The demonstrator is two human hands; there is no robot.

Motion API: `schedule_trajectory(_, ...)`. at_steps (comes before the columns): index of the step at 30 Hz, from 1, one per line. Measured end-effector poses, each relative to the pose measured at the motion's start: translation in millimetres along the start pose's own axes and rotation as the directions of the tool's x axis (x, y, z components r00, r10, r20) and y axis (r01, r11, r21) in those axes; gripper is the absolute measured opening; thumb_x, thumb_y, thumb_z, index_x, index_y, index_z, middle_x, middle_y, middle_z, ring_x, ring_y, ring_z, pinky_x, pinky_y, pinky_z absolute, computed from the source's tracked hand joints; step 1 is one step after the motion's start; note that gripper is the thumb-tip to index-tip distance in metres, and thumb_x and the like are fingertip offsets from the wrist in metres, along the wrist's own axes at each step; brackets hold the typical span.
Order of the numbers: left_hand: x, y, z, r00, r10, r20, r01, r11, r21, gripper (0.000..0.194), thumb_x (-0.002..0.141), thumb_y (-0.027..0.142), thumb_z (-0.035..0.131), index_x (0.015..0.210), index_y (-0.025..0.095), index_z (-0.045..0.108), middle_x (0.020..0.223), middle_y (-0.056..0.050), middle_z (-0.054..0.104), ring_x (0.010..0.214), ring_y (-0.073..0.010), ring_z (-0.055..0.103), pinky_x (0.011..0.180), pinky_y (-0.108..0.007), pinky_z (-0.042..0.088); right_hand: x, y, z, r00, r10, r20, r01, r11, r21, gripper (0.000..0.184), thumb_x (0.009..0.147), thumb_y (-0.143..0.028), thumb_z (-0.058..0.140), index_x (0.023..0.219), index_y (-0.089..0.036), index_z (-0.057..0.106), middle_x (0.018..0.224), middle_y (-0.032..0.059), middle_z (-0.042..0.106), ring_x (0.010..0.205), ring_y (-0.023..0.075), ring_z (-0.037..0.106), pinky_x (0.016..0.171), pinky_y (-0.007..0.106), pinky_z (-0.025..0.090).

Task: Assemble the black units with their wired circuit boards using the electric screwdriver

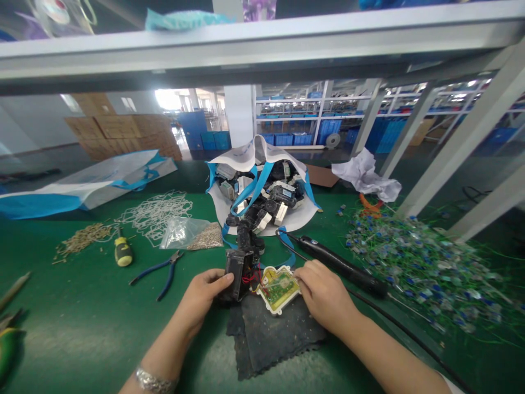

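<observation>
Two hands are holding wired parts at lower center of the frame.
The left hand (203,295) is gripping a boxy, hard black case (234,273); the right hand (326,293) is pinching at the right edge of a glossy yellow-green circuit board (283,290) in a pale, notched rim. The board is sitting askew, nearer the right fingers, with thin red wires (249,278) running between the parts, and ragged dark cloth (279,336) is lying below.
</observation>
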State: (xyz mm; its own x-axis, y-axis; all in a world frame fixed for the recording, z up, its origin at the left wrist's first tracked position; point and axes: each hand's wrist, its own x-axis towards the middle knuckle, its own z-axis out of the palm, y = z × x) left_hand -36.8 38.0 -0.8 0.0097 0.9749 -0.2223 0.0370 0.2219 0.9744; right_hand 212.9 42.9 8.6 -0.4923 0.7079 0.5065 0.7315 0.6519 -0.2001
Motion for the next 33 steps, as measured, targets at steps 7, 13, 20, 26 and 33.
schedule_trajectory(7, 3, 2, -4.6, 0.967, 0.134, -0.218, -0.088, 0.974, 0.210, 0.045, 0.065, 0.053, 0.056, 0.082, 0.012, 0.062, 0.076, -0.005, 0.063, 0.072, -0.0185, 0.055, 0.065, -0.026, 0.039, 2, -3, 2, 0.976, 0.074, -0.203, -0.035, 0.981, 0.190, 0.019, 0.086, -0.018, 0.041, 0.082, -0.013, 0.059, 0.082, 0.0089, 0.051, 0.079, 0.0199, 0.048, 0.070, 0.032, 0.040)
schedule_trajectory(13, 10, -6, -10.0, 0.854, 0.364, -0.372, -0.114, 0.829, 0.548, 0.043, 0.070, 0.054, 0.048, 0.083, 0.014, 0.061, 0.086, -0.009, 0.062, 0.086, -0.0255, 0.054, 0.078, -0.036, 0.039, 2, -8, 0, 0.949, 0.309, -0.059, -0.243, 0.840, 0.485, 0.020, 0.084, -0.025, 0.043, 0.085, -0.018, 0.062, 0.065, 0.0014, 0.058, 0.056, 0.0139, 0.053, 0.056, 0.025, 0.043)
schedule_trajectory(20, -15, -6, 20.1, 0.499, 0.867, 0.006, -0.494, 0.279, 0.823, 0.023, 0.079, 0.030, 0.050, 0.096, 0.015, 0.054, 0.096, -0.009, 0.059, 0.094, -0.0221, 0.049, 0.086, -0.038, 0.034, 3, -19, -4, 0.968, 0.247, -0.040, -0.172, 0.775, 0.609, 0.014, 0.081, -0.021, 0.050, 0.078, -0.018, 0.062, 0.078, 0.0022, 0.063, 0.074, 0.0151, 0.059, 0.069, 0.024, 0.045)
schedule_trajectory(26, -35, -5, 60.6, 0.582, 0.740, 0.336, -0.710, 0.262, 0.653, 0.028, 0.079, 0.015, 0.049, 0.106, 0.018, 0.050, 0.092, -0.004, 0.060, 0.088, -0.0175, 0.049, 0.080, -0.033, 0.031, 2, -31, -6, 0.994, 0.054, -0.096, 0.016, 0.793, 0.608, 0.010, 0.082, -0.015, 0.051, 0.081, -0.018, 0.061, 0.083, 0.0024, 0.062, 0.081, 0.0134, 0.057, 0.077, 0.024, 0.044)
schedule_trajectory(33, -32, -6, 49.2, 0.637, 0.711, 0.298, -0.663, 0.307, 0.683, 0.017, 0.082, 0.023, 0.045, 0.079, 0.018, 0.061, 0.065, -0.002, 0.059, 0.064, -0.0148, 0.049, 0.069, -0.031, 0.031, 6, -22, -6, 0.994, 0.067, 0.083, -0.090, 0.946, 0.313, 0.013, 0.073, -0.003, 0.057, 0.070, -0.016, 0.054, 0.079, 0.0025, 0.057, 0.080, 0.0158, 0.052, 0.072, 0.026, 0.041)
